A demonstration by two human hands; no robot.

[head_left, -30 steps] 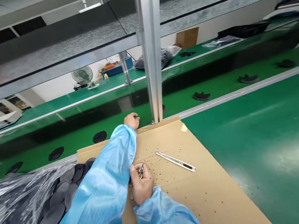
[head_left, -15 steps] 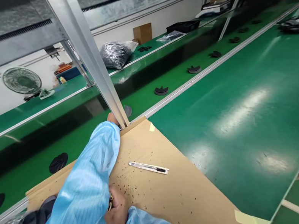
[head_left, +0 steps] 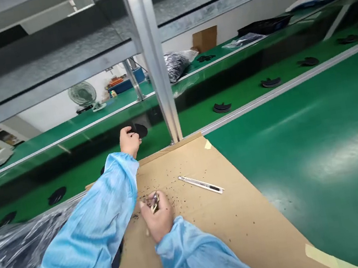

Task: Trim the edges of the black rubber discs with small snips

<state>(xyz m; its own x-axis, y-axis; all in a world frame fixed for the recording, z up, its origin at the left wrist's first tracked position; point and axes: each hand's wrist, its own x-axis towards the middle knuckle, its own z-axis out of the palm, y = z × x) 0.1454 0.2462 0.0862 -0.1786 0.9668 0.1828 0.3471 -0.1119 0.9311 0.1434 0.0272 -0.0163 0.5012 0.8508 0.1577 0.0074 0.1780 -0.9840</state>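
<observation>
My left hand [head_left: 129, 141] reaches over the green conveyor belt, its fingers pinched on the edge of a flat, rounded black piece [head_left: 140, 130]. Low over the brown cardboard sheet [head_left: 204, 236], my right hand [head_left: 159, 216] is closed around a small shiny metal tool [head_left: 155, 202]; the fingers hide most of it, so its exact kind does not show. Small dark specks lie scattered around that hand. A slim utility knife [head_left: 201, 184] rests on the cardboard to the right, apart from both hands.
Several black pieces lie along the green belt [head_left: 244, 92]. An upright metal post [head_left: 154, 64] stands just right of my left hand. Clear plastic covering dark contents [head_left: 10, 256] is at lower left. Beyond the belt are a fan [head_left: 82, 94] and a bagged bundle [head_left: 176, 66].
My left hand, partly hidden behind the post before, now shows left of it with the black piece pinched. My right hand, still gripping the metal tool, is more visible. The view has shifted left.
</observation>
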